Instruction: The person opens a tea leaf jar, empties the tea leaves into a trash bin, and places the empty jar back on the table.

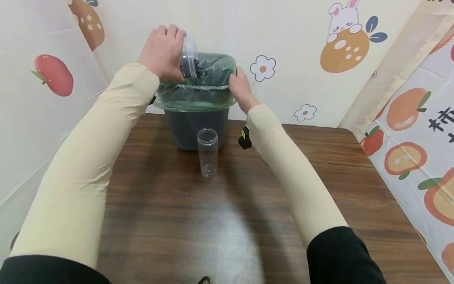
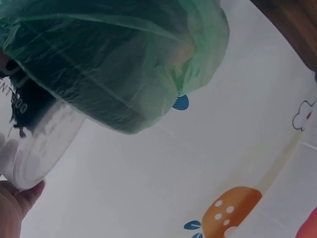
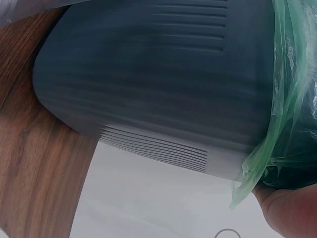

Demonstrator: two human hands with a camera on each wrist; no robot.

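Observation:
My left hand (image 1: 164, 51) holds a clear plastic cup (image 1: 190, 43) tipped sideways over a dark grey trash bin (image 1: 195, 126). Small dark bits (image 1: 198, 68) sit at the cup's mouth, inside the opening of the bin. Printed marks and dark contents show through the cup wall (image 2: 47, 141) in the left wrist view. A thin green trash bag (image 1: 195, 103) lines the bin and folds down over its rim. On the bin's right side, my right hand (image 1: 242, 90) grips the rim with the bag, its thumb (image 3: 292, 208) outside in the right wrist view.
A tall clear plastic jar (image 1: 208, 154), lidless, stands upright on the brown wooden table (image 1: 198, 221) just in front of the bin. Behind rises a pale cloth backdrop (image 1: 227, 27) with fruit and flower prints. Another printed cloth (image 1: 408, 134) hangs at the right edge.

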